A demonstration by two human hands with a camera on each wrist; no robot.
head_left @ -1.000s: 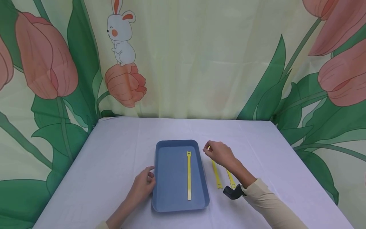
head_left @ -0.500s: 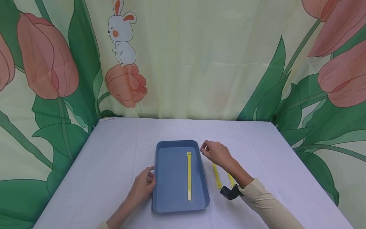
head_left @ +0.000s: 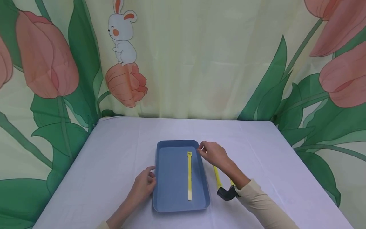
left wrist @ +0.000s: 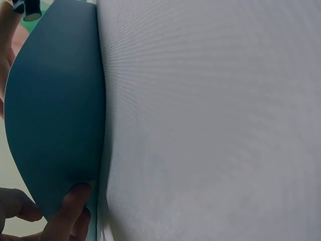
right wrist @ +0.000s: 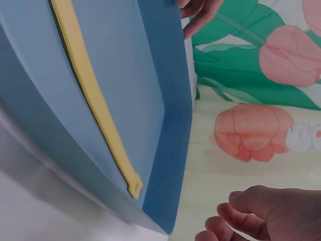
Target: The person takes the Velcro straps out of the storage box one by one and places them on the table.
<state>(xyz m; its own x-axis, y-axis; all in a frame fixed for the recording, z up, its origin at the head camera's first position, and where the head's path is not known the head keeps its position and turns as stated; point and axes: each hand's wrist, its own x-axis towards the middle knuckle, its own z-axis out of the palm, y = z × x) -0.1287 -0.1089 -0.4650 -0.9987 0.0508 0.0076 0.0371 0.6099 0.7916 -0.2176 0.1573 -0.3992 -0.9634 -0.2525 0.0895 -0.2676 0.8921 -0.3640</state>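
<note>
A blue rectangular tray (head_left: 171,178) lies on the table with one yellow strap (head_left: 189,178) lengthwise inside; the strap has a slotted head, like a cable tie. My left hand (head_left: 142,183) touches the tray's left side, and its fingertip (left wrist: 79,191) meets the outer wall in the left wrist view. My right hand (head_left: 213,154) hovers by the far right corner, its fingers loosely bent. Nothing shows between those fingers (right wrist: 246,201) in the right wrist view. Right of the tray, a second yellow strap (head_left: 217,178) and another strap (head_left: 232,183) are partly hidden by my right arm.
A white cloth covers the table (head_left: 123,140). Behind it hangs a curtain (head_left: 194,63) printed with tulips and a rabbit. A black wrist camera (head_left: 227,193) sits at my right cuff, low over the loose straps.
My right hand has moved left from above the loose straps to the tray's far right corner. The left hand, the tray and the strap inside it have stayed put.
</note>
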